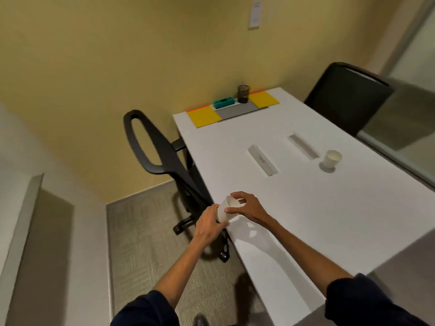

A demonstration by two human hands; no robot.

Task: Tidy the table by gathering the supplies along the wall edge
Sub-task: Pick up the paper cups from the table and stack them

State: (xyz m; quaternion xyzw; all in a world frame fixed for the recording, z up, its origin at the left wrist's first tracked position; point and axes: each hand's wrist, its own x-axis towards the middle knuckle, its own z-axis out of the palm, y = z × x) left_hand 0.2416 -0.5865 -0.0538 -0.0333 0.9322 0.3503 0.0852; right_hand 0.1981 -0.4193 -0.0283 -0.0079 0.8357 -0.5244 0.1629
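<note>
A white paper cup (225,209) is tilted on its side above the left edge of the white table (329,208). My left hand (208,225) grips its base from below. My right hand (246,207) pinches its rim with thumb and fingers. A second white paper cup (332,158) stands upright on the table's right side. Along the wall edge lie two yellow pads (204,116) (263,98), a grey strip (237,111), a teal object in a white tray (224,102) and a dark pen cup (243,94).
Two recessed cable slots (263,160) (303,147) sit in the table's middle. A black mesh chair (162,151) stands at the table's left side. Another black chair (348,100) is at the far right. A glass partition (412,102) runs along the right.
</note>
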